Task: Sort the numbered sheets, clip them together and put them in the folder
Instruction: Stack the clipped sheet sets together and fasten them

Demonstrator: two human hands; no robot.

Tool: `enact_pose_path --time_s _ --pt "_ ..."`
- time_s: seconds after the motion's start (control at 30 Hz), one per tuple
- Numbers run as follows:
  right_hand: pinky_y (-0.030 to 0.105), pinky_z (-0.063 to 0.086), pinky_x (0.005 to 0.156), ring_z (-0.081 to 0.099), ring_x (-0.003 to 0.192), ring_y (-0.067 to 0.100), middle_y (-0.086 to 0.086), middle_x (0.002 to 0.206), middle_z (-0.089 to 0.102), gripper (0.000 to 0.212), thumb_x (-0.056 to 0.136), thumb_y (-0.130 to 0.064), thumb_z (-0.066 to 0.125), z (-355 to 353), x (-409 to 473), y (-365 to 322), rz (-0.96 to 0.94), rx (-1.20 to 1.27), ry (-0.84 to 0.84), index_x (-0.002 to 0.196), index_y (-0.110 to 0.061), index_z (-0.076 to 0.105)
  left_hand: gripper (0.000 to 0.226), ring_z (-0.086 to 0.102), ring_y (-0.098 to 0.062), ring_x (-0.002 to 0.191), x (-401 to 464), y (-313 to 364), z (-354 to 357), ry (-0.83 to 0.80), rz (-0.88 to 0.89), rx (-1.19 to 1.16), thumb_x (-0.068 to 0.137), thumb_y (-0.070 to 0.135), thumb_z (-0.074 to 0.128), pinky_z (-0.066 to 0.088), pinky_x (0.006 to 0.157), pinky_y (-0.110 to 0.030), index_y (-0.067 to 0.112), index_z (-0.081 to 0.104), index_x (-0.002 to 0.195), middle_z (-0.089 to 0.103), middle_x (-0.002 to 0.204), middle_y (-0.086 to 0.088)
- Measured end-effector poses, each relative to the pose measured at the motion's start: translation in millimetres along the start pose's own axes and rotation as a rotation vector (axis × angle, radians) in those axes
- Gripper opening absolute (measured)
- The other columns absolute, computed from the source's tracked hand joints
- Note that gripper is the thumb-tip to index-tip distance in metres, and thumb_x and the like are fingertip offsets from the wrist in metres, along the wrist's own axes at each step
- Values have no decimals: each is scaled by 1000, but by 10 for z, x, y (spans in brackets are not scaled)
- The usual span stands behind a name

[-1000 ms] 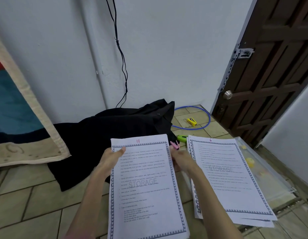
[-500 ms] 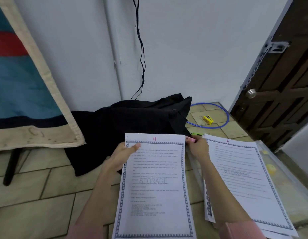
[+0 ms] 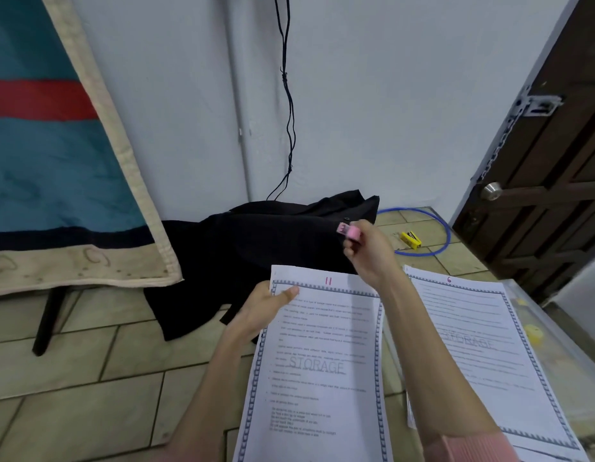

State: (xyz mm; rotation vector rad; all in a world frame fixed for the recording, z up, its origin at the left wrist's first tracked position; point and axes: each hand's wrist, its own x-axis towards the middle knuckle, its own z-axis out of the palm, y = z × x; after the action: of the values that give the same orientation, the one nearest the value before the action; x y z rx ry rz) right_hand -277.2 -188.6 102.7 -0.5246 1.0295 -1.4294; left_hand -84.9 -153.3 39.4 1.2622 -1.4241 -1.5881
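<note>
While the left hand (image 3: 267, 308) grips the top left corner of the sheet numbered 11 (image 3: 318, 368), thumb pressed on the printed border, the right hand (image 3: 368, 250) is raised above the sheet's top edge and pinches a pink clip (image 3: 349, 232) between thumb and fingers. The clip's long axis runs roughly level, its mouth end pointing left toward the black cloth (image 3: 256, 248) on the tiled floor (image 3: 72, 378). The held sheet stands lengthwise away from the person, its numbered top edge farthest off and tipped slightly right. Just to its right, a second stack topped by the sheet numbered 6 (image 3: 479, 355) lies on a clear folder (image 3: 539, 331), long axis also running away and leaning left at the top. Beyond it a yellow object (image 3: 411, 240) sits inside a blue hoop (image 3: 433, 231), near a dark wooden door (image 3: 549, 181).
</note>
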Motion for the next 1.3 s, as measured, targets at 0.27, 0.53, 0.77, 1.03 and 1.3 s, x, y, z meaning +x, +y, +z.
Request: enact_pose_path --time_s 0.27,0.53,0.77,1.03,1.3 --pt "22 39 54 48 61 17 4 66 45 25 88 -20 48 263 -103 220 107 320 -20 65 -12 44 16 71 -18 85 -129 19 118 -4 7 44 94 20 52 58 73 -29 13 67 96 73 96 -7" --pt "26 41 53 48 45 18 -1 40 48 72 97 -52 25 366 -131 333 -206 -202 182 43 -12 50 20 71 -15 86 -188 20 128 -2 20 94 95 22 50 57 73 -26 12 66 104 73 96 -4" --pt "30 47 65 57 52 14 -3 43 54 72 101 -40 24 401 -230 553 -660 -922 150 47 -4 56 18 70 -16 84 -182 48 185 -18 60 155 95 22 50 55 73 -27 13 66 96 72 90 -3" --pt "30 47 66 60 55 17 2 46 58 74 101 -41 21 399 -221 537 -631 -937 186 54 0 60 19 69 -5 72 -210 102 211 -29 87 158 96 19 49 50 62 -16 22 64 84 70 81 5" --pt "33 49 73 60 60 18 -1 46 56 77 100 -44 16 467 -222 592 -540 -971 92 43 -11 55 17 66 0 64 -185 145 220 -9 76 171 95 22 51 46 55 -10 14 64 87 68 75 6"
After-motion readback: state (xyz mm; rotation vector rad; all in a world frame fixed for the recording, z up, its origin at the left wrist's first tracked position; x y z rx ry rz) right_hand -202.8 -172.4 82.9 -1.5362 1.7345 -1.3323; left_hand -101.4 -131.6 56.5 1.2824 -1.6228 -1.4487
